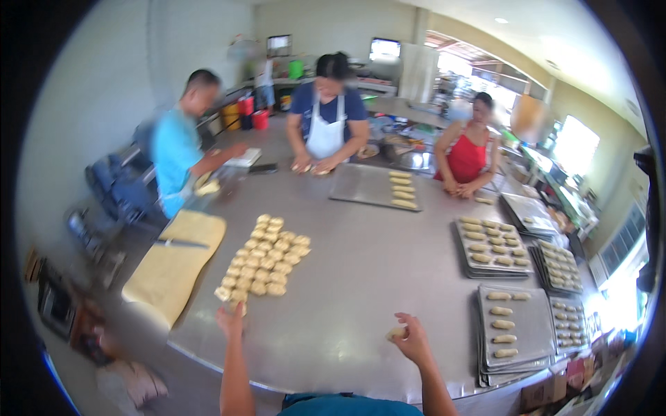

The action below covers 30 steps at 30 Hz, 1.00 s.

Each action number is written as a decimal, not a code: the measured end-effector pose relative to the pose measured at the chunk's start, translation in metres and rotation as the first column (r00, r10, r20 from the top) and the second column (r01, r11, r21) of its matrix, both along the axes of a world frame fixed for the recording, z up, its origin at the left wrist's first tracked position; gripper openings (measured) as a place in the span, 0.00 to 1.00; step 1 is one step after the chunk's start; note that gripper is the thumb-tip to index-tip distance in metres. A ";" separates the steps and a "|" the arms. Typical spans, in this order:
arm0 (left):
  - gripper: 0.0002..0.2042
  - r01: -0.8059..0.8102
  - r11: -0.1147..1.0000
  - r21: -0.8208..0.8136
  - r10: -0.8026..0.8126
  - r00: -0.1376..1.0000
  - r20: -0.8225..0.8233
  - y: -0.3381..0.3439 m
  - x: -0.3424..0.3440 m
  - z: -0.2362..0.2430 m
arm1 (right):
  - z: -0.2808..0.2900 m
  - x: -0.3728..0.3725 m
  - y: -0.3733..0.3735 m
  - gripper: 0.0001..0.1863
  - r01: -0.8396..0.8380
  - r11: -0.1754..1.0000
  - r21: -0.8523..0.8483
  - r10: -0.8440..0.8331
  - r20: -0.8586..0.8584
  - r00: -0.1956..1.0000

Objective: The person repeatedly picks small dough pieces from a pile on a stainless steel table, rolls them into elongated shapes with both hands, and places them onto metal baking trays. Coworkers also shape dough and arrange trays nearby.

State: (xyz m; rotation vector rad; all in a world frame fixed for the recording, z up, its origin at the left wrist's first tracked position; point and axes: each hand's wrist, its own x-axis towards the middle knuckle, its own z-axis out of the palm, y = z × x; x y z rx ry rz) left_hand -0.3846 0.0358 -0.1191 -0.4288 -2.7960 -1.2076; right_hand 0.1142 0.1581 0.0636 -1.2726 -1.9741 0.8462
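Observation:
My left hand (231, 323) is at the near end of a cluster of pale dough pieces (262, 260) on the metal table. Its fingers close around a dough piece (238, 306) at the cluster's edge, though blur makes the grip hard to see. Farther right, above the bare tabletop, my right hand (415, 340) pinches another small dough piece (397, 333) between thumb and fingers. A wide sheet of dough (166, 267) lies at the left table edge, with a knife (182, 243) resting across it.
Stacked baking trays (489, 333) with shaped dough rolls stand at the right edge, beside more trays (479, 267). Another tray (361, 186) lies across the table. Three co-workers in blue (177, 145), a white apron (326, 132) and red (463, 156) handle dough around the far side.

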 end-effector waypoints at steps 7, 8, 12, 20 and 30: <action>0.17 0.093 0.944 0.317 -0.109 0.994 0.031 0.003 0.029 0.016 | -0.030 0.025 0.000 0.21 0.119 0.986 -0.119 -0.112 0.062 0.992; 0.16 0.101 0.922 0.374 -0.121 0.992 0.029 0.000 0.042 0.022 | -0.036 0.029 0.001 0.20 0.107 0.987 -0.119 -0.106 0.013 0.994; 0.14 0.244 0.877 0.413 -0.190 0.968 -0.166 -0.020 0.094 0.056 | -0.059 0.047 0.005 0.19 0.119 0.976 -0.184 -0.156 -0.205 0.966; 0.20 0.577 0.575 0.580 -0.818 0.385 0.427 0.033 0.228 0.119 | -0.065 0.075 0.048 0.19 0.098 0.913 -0.395 -0.210 -0.249 0.946; 0.20 0.968 0.215 0.127 -0.905 0.149 0.398 0.174 0.275 0.087 | -0.104 0.027 0.121 0.25 -0.153 0.874 -0.462 0.267 0.191 0.945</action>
